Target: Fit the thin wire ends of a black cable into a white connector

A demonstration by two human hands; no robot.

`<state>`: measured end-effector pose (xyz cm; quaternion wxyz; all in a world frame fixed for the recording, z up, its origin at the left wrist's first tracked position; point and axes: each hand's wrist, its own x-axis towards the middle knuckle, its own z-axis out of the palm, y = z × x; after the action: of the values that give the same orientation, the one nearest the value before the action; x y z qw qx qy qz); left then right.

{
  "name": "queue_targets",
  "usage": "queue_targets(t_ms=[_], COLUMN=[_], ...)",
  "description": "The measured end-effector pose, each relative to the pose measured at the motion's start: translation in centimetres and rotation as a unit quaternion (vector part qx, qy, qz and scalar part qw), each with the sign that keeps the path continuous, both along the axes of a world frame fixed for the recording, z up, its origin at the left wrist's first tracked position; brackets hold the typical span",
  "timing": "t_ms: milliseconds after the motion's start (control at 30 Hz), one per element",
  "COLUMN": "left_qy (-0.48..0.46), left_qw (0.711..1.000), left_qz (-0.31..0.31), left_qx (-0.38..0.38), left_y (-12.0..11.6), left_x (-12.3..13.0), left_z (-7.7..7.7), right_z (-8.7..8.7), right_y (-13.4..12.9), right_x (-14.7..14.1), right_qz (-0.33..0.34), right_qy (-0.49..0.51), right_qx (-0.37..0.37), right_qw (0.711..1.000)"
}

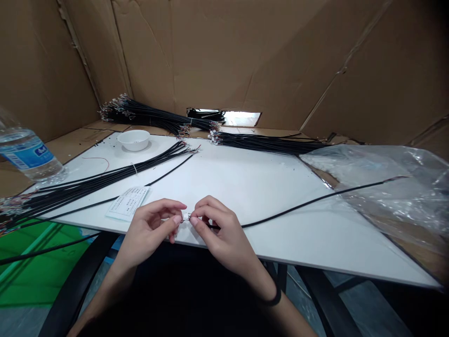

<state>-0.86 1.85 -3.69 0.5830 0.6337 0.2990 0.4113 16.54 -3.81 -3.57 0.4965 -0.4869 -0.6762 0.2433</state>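
Note:
Near the front edge of the table, my two hands meet at a small white connector (186,216). My left hand (154,224) has its thumb and curled fingers at the connector's left side, pinching it. My right hand (220,224) is closed, with thumb and index finger gripping thin wires at the end of a black cable (280,216). The cable passes under the right fingers and runs right across the table, its far end lying over a plastic bag. Which wires sit in the connector is too small to make out.
Bundles of black cables (105,180) lie at left, at the back (157,114) and at the right rear (259,142). A printed label bag (128,203), white bowl (133,140), water bottle (30,154) and clear plastic bag (386,187) are around. Cardboard walls (228,56) enclose the table (245,182).

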Motion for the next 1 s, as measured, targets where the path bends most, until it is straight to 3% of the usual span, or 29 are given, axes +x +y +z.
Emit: queue_targets(t_ms=[500,833,1000], left_qy=[0.007,-0.019,-0.008], left_qw=[1.0,0.997,0.999], left_qz=[0.006,0.059,0.034], left_qx=[-0.013,-0.042,-0.035], left_y=[-0.03,-0.71,-0.43], left_x=[-0.01,0.65,0.49], left_z=[-0.34,0.31,0.04], right_z=[-0.24,-0.16,-0.28], right_y=[-0.01,0.06,0.08], right_x=[0.0,-0.02,-0.02], right_qz=[0.009,0.016,0.015], right_qy=[0.006,-0.014,-0.018], right_qx=[-0.012,-0.024,-0.022], right_qw=[1.0,0.999,0.999])
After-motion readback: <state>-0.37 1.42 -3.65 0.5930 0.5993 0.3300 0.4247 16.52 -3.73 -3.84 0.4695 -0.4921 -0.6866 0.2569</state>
